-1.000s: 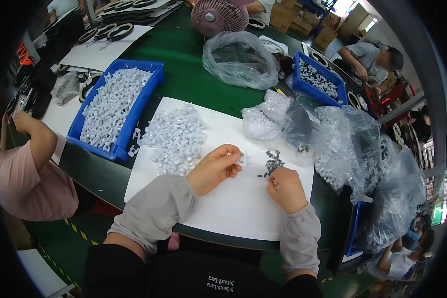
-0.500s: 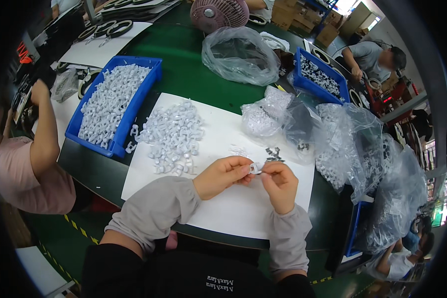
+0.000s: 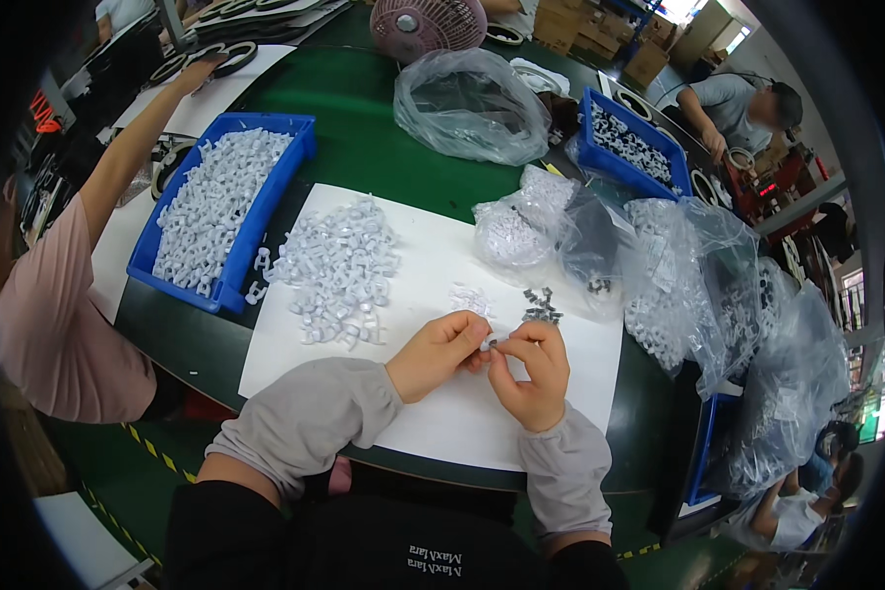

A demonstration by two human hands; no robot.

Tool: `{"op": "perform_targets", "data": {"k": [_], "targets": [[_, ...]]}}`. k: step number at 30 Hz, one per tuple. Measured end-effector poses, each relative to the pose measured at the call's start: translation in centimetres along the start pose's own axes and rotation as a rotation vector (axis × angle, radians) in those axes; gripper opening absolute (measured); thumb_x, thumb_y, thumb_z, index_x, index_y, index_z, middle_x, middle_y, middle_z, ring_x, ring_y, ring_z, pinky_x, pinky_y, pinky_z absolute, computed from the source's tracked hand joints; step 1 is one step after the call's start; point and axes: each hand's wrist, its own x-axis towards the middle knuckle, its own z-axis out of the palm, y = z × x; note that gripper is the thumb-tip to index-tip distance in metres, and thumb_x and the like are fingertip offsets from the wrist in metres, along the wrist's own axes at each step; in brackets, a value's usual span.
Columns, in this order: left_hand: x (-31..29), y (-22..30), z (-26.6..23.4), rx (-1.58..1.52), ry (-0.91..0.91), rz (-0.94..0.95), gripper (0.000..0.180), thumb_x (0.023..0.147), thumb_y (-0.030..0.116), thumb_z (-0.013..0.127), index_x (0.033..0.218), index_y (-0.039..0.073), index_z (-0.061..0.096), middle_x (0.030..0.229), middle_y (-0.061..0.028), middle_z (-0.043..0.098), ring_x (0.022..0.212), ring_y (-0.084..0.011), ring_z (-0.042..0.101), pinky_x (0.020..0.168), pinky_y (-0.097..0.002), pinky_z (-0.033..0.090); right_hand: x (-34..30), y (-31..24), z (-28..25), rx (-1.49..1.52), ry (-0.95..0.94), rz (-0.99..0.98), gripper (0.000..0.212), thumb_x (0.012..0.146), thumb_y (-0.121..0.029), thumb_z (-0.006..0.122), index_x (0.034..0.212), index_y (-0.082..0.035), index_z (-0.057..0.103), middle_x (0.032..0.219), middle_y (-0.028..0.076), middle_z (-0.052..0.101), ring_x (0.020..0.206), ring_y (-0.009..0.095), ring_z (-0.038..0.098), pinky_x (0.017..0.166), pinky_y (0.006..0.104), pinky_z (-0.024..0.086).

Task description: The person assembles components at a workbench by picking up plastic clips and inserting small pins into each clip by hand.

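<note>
My left hand (image 3: 431, 360) pinches a small white plastic clip (image 3: 487, 341) between thumb and fingers, over a white sheet (image 3: 442, 423). Against the same clip my right hand (image 3: 535, 378) is closed in a pinch, thumb and forefinger at a small dark piece (image 3: 494, 344) on its side. Fingertips partly hide both parts. Just beyond my hands lie a little heap of tiny whitish pieces (image 3: 470, 299) and a cluster of small dark pieces (image 3: 541, 306). A broad pile of loose white clips (image 3: 334, 261) covers the sheet's left part.
A blue bin of white clips (image 3: 228, 197) stands left, another blue bin (image 3: 634, 147) far right. Filled clear bags (image 3: 526, 221) crowd the right side. An open plastic bag (image 3: 472, 108) and a pink fan (image 3: 428, 28) are at the back. A co-worker's arm (image 3: 133, 162) reaches across at left.
Both my hands have shifted slightly left with the clip, and my right fingers have closed in on it. The co-worker at left has stretched an arm forward toward the far table.
</note>
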Motion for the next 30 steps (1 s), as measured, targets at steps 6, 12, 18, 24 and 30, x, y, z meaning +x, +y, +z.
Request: {"op": "perform_targets", "data": {"k": [6,12,18,24,30], "targets": [[-0.3,-0.6,-0.4,-0.056,0.021,0.089,0.022,0.097,0.028,0.049,0.097,0.007,0.052,0.082,-0.0004,0.055,0.073,-0.0085,0.050,0.071,-0.0230,0.044,-1.0,0.0,0.2,-0.056,-0.015,-0.094,0.033,0.063,0.010,0.064,0.095,0.000,0.064,0.098,0.014,0.056,0.077,0.023,0.055,0.066,0.0296,0.046],[-1.0,-0.2,-0.5,-0.153,0.018,0.154,0.017,0.095,0.024,0.053,0.098,0.007,0.053,0.085,0.0005,0.055,0.074,-0.0079,0.050,0.069,-0.0229,0.045,-1.1,-0.7,0.4,-0.045,-0.073,-0.129,0.050,0.058,0.007,0.057,0.107,-0.001,0.063,0.108,0.015,0.056,0.078,0.025,0.053,0.066,0.0327,0.044],[-2.6,0.9,-0.5,0.104,-0.009,0.134,0.012,0.089,0.008,0.060,0.098,0.005,0.054,0.088,0.0007,0.055,0.082,-0.0057,0.053,0.074,-0.0209,0.046,-2.3,-1.6,0.1,-0.006,-0.070,-0.081,0.053,0.055,0.008,0.053,0.106,-0.001,0.063,0.109,0.016,0.056,0.079,0.025,0.053,0.070,0.0340,0.044],[-3.0,-0.1,-0.3,0.110,-0.122,0.163,0.022,0.087,0.005,0.061,0.107,0.005,0.050,0.089,0.0008,0.055,0.084,-0.0053,0.053,0.076,-0.0203,0.046,-3.0,-2.0,-0.9,0.154,-0.106,0.066,0.042,0.062,0.006,0.057,0.101,-0.005,0.065,0.102,0.012,0.058,0.079,0.024,0.054,0.071,0.0342,0.043],[-3.1,-0.4,-1.6,0.008,-0.076,0.314,0.025,0.092,0.012,0.052,0.114,0.001,0.046,0.087,-0.0050,0.054,0.079,-0.0125,0.048,0.077,-0.0266,0.040,-2.8,1.3,-2.0,-0.254,-0.180,0.161,0.018,0.070,-0.009,0.070,0.088,-0.009,0.066,0.082,0.003,0.059,0.081,0.022,0.054,0.073,0.0361,0.036]]}}
